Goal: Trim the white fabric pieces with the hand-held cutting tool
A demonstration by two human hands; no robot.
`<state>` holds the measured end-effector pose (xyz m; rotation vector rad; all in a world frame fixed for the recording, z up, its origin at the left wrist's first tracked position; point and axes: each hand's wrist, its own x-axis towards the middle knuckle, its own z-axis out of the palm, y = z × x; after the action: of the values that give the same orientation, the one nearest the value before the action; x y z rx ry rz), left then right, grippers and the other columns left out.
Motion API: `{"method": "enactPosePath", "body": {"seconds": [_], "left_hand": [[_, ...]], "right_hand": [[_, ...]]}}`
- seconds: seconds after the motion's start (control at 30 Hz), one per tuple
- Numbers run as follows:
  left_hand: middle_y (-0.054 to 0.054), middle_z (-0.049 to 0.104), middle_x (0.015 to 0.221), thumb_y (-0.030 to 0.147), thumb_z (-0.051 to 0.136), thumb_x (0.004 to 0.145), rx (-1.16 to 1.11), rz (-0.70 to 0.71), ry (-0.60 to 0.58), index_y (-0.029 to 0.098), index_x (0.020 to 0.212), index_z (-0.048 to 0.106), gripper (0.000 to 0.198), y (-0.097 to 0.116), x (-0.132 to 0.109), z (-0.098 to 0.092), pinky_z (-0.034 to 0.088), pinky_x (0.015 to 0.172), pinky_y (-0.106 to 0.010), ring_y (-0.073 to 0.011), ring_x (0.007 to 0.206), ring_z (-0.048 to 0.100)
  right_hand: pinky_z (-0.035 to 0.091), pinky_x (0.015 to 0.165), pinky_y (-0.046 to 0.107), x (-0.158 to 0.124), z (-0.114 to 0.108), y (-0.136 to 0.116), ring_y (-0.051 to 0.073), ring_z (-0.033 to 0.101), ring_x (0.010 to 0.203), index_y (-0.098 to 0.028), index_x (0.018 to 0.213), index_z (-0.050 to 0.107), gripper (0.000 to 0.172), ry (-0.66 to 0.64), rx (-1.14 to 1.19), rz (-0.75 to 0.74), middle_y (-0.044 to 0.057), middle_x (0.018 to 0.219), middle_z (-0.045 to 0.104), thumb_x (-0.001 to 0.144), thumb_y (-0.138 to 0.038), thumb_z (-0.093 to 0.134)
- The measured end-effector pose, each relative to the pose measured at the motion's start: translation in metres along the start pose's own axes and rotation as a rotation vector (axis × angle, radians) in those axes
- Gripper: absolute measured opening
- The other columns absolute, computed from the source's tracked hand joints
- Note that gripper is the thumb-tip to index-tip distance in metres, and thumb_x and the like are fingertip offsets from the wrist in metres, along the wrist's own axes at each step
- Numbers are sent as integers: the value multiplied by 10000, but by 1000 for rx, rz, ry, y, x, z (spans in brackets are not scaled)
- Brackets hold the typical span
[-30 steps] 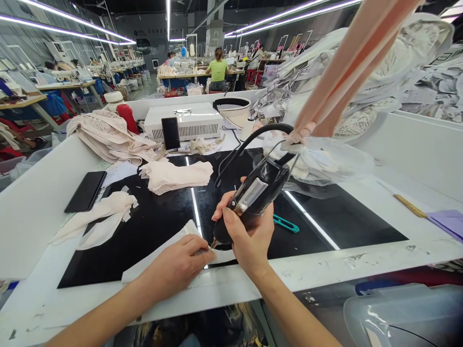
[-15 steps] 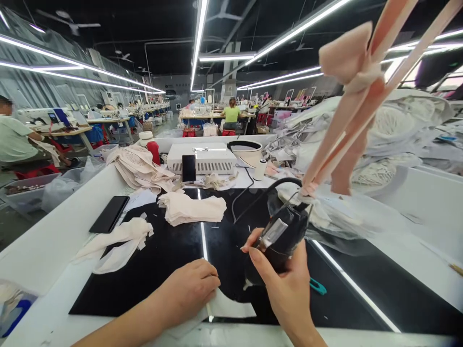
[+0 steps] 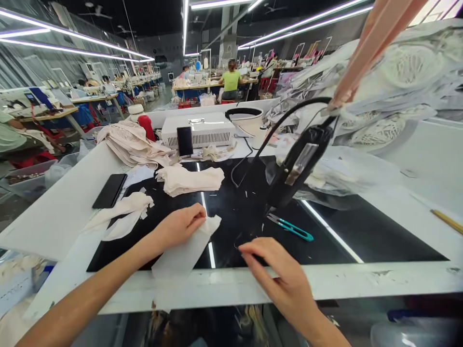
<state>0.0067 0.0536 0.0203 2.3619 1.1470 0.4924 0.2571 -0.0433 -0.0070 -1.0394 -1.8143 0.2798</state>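
A strip of off-white fabric [image 3: 183, 255] is pinched at its upper end in my left hand [image 3: 183, 224]. It lies across the black mat's front edge and onto the white table rim. My right hand [image 3: 280, 279] is to the right of it, above the front of the mat, with fingers stretched forward and nothing visible in them. A black corded hand tool [image 3: 300, 164] hangs tilted from pink fabric bands [image 3: 376, 53], just beyond my right hand. Teal thread snips [image 3: 291, 227] lie on the mat below the tool.
On the black mat [image 3: 235, 212] rests a stack of cream fabric pieces [image 3: 191, 179]. Loose cut pieces [image 3: 126, 212] and a black phone [image 3: 110, 191] lie left. Behind stand a white metal box [image 3: 198, 130] and a red thread cone [image 3: 146, 127]. Bagged white goods [image 3: 398, 72] are heaped right.
My right hand has let go of the black tool, which now hangs free. My left hand has lifted the fabric strip's end and moved forward. The view has tilted down, and the snips show fully.
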Motion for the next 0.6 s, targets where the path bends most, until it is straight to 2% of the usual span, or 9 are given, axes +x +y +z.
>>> {"method": "enactPosePath", "body": {"seconds": [0.07, 0.13, 0.2, 0.3, 0.4, 0.47, 0.53, 0.6], "left_hand": [[13, 654, 848, 308, 481, 1019, -138, -49, 36, 211, 1055, 610, 165, 0, -1, -6, 456, 699, -250, -158, 749, 613], [22, 632, 806, 350, 531, 981, -301, -96, 75, 205, 1086, 643, 210, 0, -1, -10, 438, 668, -242, -148, 710, 582], [29, 593, 771, 389, 581, 944, -437, -134, 84, 192, 1111, 668, 272, 0, -2, -11, 406, 619, -235, -131, 651, 527], [25, 575, 788, 434, 660, 897, -610, -185, 78, 186, 1142, 691, 350, 4, -1, -11, 390, 607, -226, -120, 652, 507], [16, 585, 811, 473, 728, 865, -768, -209, 104, 189, 1157, 702, 407, 11, 2, -10, 410, 642, -227, -125, 697, 533], [8, 595, 826, 508, 761, 845, -851, -213, 121, 188, 1161, 707, 453, 14, 5, -9, 417, 647, -229, -128, 709, 540], [-6, 613, 863, 542, 788, 819, -897, -215, 159, 186, 1152, 718, 493, 13, 9, -10, 427, 657, -231, -135, 736, 553], [-15, 622, 894, 567, 814, 783, -905, -226, 231, 186, 1132, 734, 523, 5, 13, -14, 435, 675, -233, -142, 768, 562]], "right_hand": [[575, 702, 340, -8, 4, -3, 198, 718, 788, -264, 1029, 725, 132, -201, -7, -82, 28, 873, 777, 994, -207, 612], [568, 689, 344, -14, 7, -4, 199, 713, 778, -255, 1023, 727, 140, -283, -27, -85, 30, 865, 780, 1007, -213, 594], [573, 690, 339, -19, 8, -2, 201, 715, 792, -253, 1031, 734, 152, -301, -24, -34, 36, 876, 780, 1015, -230, 585], [615, 759, 342, -22, 13, 2, 214, 739, 890, -271, 1117, 745, 176, -258, 60, 145, 60, 988, 790, 995, -292, 620], [632, 850, 393, -12, 28, 4, 261, 741, 1021, -268, 1273, 710, 394, -198, 218, 365, 108, 1168, 777, 908, -417, 715], [619, 903, 431, 0, 44, 4, 297, 727, 1094, -243, 1330, 677, 555, -207, 390, 475, 126, 1221, 763, 852, -518, 744], [613, 869, 417, 14, 62, 4, 296, 736, 1031, -224, 1243, 707, 560, -264, 583, 549, 109, 1121, 778, 839, -612, 716], [592, 717, 348, 29, 76, 5, 247, 721, 821, -211, 1047, 743, 519, -311, 706, 604, 65, 919, 769, 836, -681, 679]]}}
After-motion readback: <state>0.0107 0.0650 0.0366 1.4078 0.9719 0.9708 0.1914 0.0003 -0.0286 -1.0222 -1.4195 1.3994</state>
